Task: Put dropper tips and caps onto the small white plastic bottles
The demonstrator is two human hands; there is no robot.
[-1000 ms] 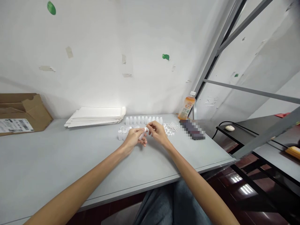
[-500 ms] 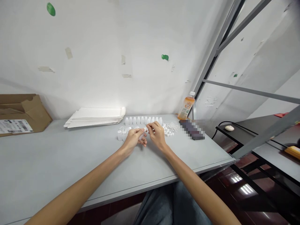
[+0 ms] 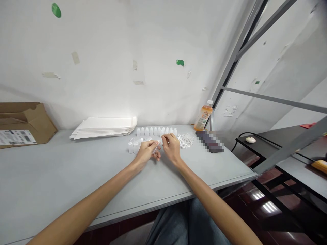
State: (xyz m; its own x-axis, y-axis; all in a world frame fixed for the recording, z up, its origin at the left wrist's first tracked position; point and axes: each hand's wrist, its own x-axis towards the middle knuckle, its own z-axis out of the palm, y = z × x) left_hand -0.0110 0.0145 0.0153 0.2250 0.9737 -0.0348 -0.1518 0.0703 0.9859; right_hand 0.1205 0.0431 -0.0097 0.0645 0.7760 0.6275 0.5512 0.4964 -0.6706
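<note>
Across the pale grey tabletop [image 3: 61, 177]: small white plastic bottles [image 3: 155, 131] stand in a row.
Left hand [image 3: 146, 152]: curled closed around a thin clear tube [image 3: 154, 148].
Right hand [image 3: 171, 147]: pinching the tube's upper end.

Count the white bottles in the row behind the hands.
10 white plastic bottles, upright in a row along the table's back, behind the left hand and right hand, which hold a clear tube. Hands may hide more.

The white plaster wall [image 3: 102, 61] carries scraps of masking tape [image 3: 75, 58] and green marks [image 3: 180, 62], with a grey steel frame [image 3: 236, 58] standing at right. A grey table [image 3: 51, 170] runs along the wall, a black-edged side desk [image 3: 265, 143] stands beyond it, and the dark glossy floor [image 3: 268, 207] reflects overhead lights.
</note>
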